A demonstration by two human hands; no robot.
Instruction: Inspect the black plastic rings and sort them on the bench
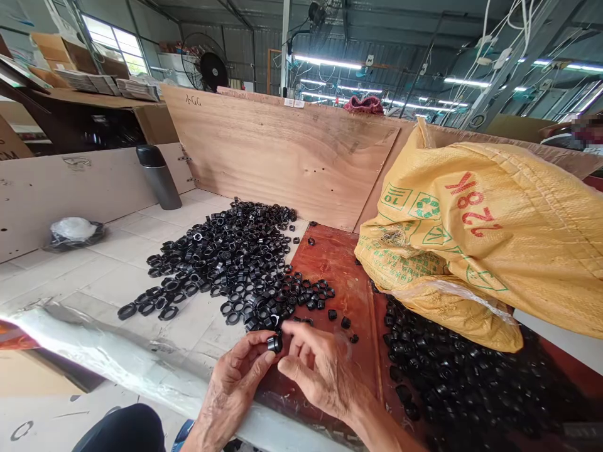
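Note:
My left hand (238, 373) pinches a small black cylindrical plastic fitting (274, 343) between thumb and fingers. Beside it, my right hand (320, 367) has its thumb and index finger apart. Its index fingertip reaches close to the fitting, and whether it touches cannot be made out. Just beyond both hands lies a big heap of black plastic rings (230, 251), spread over the white surface and onto the red-brown board (330, 251). A few small black pieces (345, 322) lie loose on the board.
A yellow woven sack (494, 213) slumps at the right, above a pile of small black parts (466, 364). Plywood panel (282, 150) closes off the back. On the left stand a dark bottle (159, 177) and a plastic-wrapped white bundle (74, 231). Clear plastic film (127, 351) covers the front edge.

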